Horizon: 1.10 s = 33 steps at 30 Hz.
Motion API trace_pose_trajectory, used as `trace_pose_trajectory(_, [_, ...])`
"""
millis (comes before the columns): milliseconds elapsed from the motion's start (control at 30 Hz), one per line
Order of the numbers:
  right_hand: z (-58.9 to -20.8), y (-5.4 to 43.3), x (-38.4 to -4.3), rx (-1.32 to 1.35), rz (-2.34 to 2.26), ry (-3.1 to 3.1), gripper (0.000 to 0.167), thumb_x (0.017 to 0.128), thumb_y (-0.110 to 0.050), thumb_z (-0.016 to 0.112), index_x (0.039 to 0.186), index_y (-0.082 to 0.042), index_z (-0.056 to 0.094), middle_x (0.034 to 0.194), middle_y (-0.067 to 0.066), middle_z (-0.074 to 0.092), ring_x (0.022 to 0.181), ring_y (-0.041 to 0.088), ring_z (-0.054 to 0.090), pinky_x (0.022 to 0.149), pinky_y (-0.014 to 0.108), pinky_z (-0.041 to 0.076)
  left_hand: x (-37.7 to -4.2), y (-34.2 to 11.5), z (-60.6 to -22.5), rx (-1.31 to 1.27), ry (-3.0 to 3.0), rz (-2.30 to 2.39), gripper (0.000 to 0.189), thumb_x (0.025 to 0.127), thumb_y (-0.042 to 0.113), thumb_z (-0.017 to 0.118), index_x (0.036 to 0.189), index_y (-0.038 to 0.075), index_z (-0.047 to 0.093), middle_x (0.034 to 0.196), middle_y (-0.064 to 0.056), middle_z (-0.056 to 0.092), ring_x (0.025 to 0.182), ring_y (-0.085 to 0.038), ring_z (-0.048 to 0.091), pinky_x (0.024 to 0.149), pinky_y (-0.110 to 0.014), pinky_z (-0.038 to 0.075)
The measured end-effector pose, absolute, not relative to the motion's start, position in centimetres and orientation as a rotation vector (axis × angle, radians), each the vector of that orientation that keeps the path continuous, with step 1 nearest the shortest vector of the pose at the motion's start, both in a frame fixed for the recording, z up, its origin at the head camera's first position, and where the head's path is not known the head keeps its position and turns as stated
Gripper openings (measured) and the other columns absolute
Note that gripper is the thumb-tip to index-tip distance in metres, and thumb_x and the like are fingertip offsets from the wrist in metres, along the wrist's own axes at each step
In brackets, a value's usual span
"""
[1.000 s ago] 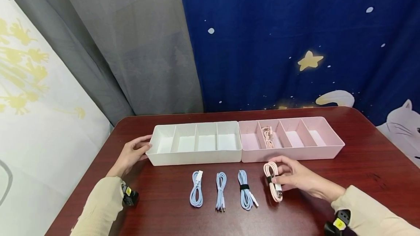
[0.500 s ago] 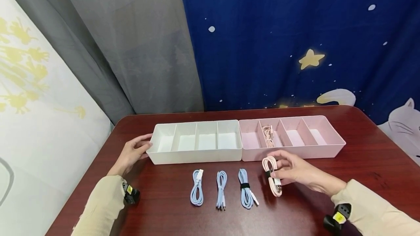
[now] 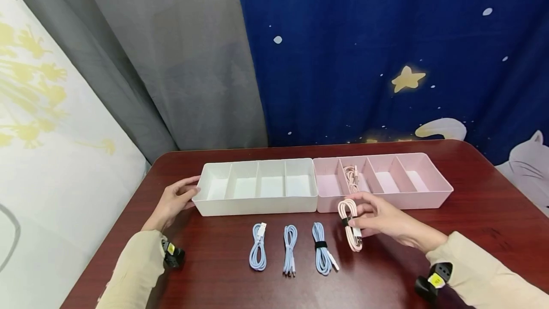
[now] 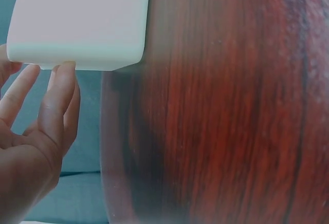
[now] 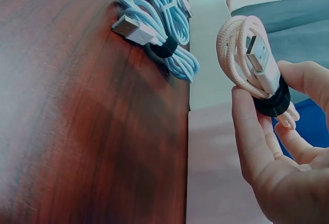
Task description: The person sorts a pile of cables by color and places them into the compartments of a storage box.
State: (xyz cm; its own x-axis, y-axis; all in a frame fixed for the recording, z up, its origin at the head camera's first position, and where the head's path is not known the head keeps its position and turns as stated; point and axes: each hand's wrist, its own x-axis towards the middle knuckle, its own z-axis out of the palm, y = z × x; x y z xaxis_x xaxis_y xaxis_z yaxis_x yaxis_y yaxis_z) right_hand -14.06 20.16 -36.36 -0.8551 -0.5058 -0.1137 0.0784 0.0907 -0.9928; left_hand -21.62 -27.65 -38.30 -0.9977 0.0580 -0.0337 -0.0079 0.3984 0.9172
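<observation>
My right hand (image 3: 381,218) pinches a coiled pink USB charging cable (image 5: 234,44), bound by a black strap, between thumb and fingers. In the head view the cable hangs just in front of the pink divided box (image 3: 411,200), overlapping its front wall. Another pink cable (image 3: 351,178) lies in that box's second compartment from the left. My left hand (image 3: 173,201) touches the left end of the white divided box (image 3: 259,206). The left wrist view shows its fingers (image 4: 55,106) extended, tips at the box's end.
Three coiled blue cables lie in a row before the boxes: a left one (image 3: 257,254), a middle one (image 3: 289,247) and a right one (image 3: 320,252) with a black strap. The boxes stand end to end on the dark red table (image 3: 214,275). Curtains hang behind.
My right hand has carried the pink cable up, then a little left, closer to the pink box. The left hand stays at the white box's end.
</observation>
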Motion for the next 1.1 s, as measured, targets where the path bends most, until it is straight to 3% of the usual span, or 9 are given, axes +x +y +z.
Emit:
trace_pose_trajectory(933, [-33.6, 20.3, -17.8, -0.403, -1.734, 2.039, 0.059, 0.078, -0.003, 0.065, 0.126, 0.005, 0.032, 0.09, 0.01, 0.053, 0.079, 0.015, 0.058, 0.069, 0.035, 0.051, -21.5, -28.0, -38.1, 0.077, 2.572, 1.672, 0.052, 0.089, 0.027, 0.055, 0.133, 0.005, 0.039, 0.117, -0.026, 0.048, 0.085, -0.007, 0.058, 0.074, -0.035, 0.05])
trace_pose_trajectory(1100, [-33.5, 20.4, -18.7, -0.426, -1.708, 2.056, 0.057, 0.078, -0.004, 0.065, 0.125, 0.005, 0.033, 0.091, 0.009, 0.054, 0.081, 0.015, 0.058, 0.07, 0.039, 0.051, -21.6, -27.9, -38.2, 0.082, 2.564, 1.673, 0.052, 0.089, 0.026, 0.055, 0.133, 0.005, 0.039, 0.116, -0.025, 0.049, 0.084, -0.006, 0.059, 0.074, -0.036, 0.05])
